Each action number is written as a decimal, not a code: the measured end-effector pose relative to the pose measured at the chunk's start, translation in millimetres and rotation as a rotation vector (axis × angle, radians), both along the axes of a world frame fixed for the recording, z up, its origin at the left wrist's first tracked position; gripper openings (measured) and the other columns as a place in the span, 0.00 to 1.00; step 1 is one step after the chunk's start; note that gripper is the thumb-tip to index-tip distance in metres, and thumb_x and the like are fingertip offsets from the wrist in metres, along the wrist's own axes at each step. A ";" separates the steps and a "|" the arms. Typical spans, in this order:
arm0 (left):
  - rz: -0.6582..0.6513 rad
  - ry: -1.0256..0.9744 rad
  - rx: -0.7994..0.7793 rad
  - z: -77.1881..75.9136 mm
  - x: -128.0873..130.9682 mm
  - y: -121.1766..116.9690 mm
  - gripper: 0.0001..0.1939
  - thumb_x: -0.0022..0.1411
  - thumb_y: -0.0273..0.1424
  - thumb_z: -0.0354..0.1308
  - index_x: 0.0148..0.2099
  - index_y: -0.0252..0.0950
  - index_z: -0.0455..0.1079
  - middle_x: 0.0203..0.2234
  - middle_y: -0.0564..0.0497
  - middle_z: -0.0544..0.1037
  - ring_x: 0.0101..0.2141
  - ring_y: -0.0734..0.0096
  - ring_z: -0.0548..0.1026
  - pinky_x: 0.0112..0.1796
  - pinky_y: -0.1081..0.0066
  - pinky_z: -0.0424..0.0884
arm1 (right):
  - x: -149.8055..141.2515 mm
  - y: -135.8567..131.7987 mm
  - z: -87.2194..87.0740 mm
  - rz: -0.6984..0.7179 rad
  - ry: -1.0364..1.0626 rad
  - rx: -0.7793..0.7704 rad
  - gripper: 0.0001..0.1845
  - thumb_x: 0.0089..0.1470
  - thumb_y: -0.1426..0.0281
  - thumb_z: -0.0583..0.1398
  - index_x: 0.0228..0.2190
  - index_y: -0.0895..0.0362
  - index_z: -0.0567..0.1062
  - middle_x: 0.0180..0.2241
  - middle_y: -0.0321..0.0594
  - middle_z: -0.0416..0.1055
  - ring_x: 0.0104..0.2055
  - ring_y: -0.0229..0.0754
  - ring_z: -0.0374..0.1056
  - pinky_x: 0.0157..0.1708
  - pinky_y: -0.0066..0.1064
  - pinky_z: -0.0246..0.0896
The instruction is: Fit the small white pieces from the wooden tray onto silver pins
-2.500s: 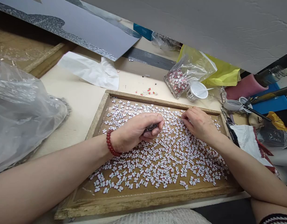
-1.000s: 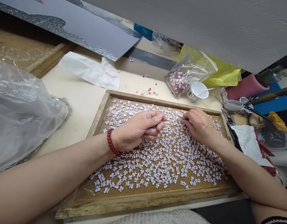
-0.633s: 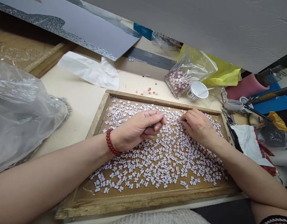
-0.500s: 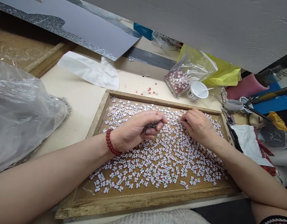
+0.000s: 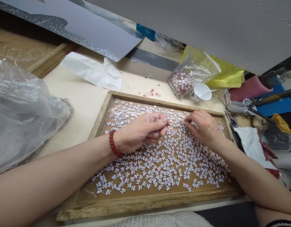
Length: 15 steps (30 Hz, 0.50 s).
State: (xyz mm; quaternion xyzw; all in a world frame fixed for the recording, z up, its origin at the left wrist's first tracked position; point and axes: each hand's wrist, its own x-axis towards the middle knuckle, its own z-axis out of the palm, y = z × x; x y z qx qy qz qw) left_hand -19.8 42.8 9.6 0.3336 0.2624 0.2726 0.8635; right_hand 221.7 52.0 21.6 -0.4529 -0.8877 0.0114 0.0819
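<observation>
Poised with one closed left hand [image 5: 143, 130], its contents hidden, and one curled right hand [image 5: 205, 127] of unclear grip, over one tray [image 5: 147, 203] of countless white pieces [image 5: 163, 165] lying lengthwise in all directions.

A pale, cream-coloured tabletop [image 5: 82, 105] is stretching out in front of me, bearing a shallow rectangular tray with a weathered wooden rim [image 5: 145, 205] along its near side, while a bulky translucent plastic bag [image 5: 27, 110] is slumping to the left. Beyond the tray, a crumpled white sheet of thin material [image 5: 93, 71] is lying near a loose sprinkle of tiny red and whitish bits [image 5: 151, 93], and a small white printed cup [image 5: 195, 95] is standing just beside a clear plastic bag of red-and-white pieces [image 5: 180, 82].
</observation>
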 end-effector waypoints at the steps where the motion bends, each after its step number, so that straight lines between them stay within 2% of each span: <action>1: -0.014 -0.005 0.001 -0.2 -0.2 0.1 0.10 0.64 0.34 0.53 0.32 0.33 0.63 0.18 0.58 0.63 0.16 0.84 0.47 0.18 0.79 0.43 | -1.1 -1.3 3.4 0.009 0.025 0.004 0.06 0.57 0.71 0.54 0.30 0.57 0.71 0.30 0.44 0.71 0.36 0.44 0.65 0.37 0.38 0.61; 5: -0.026 0.017 0.021 1.1 -0.9 -0.2 0.16 0.64 0.38 0.52 0.27 0.34 0.61 0.14 0.59 0.60 0.16 0.82 0.48 0.18 0.77 0.44 | -14.4 -9.9 19.2 0.102 0.192 0.022 0.03 0.56 0.73 0.56 0.31 0.57 0.70 0.29 0.41 0.71 0.34 0.41 0.64 0.36 0.35 0.61; 8: -0.069 0.023 0.034 2.5 -0.9 -1.4 0.15 0.63 0.37 0.55 0.27 0.34 0.61 0.15 0.59 0.61 0.16 0.82 0.49 0.19 0.77 0.44 | -30.3 -16.3 27.8 0.174 0.328 -0.012 0.03 0.55 0.75 0.57 0.32 0.56 0.70 0.29 0.39 0.72 0.33 0.39 0.65 0.35 0.34 0.61; 11: -0.122 -0.004 0.031 2.0 -0.6 -2.3 0.14 0.63 0.37 0.54 0.29 0.34 0.63 0.17 0.58 0.62 0.17 0.82 0.50 0.18 0.78 0.43 | -43.4 -18.7 30.8 0.199 0.417 -0.073 0.03 0.56 0.74 0.57 0.34 0.56 0.70 0.31 0.38 0.72 0.35 0.38 0.65 0.35 0.34 0.61; 15: -0.079 -0.022 0.007 -0.9 -0.1 -2.0 0.13 0.63 0.37 0.55 0.30 0.34 0.63 0.19 0.58 0.63 0.17 0.83 0.48 0.18 0.79 0.44 | -50.8 -16.8 30.0 0.179 0.463 -0.135 0.03 0.56 0.73 0.57 0.34 0.56 0.70 0.32 0.38 0.72 0.36 0.38 0.65 0.37 0.34 0.62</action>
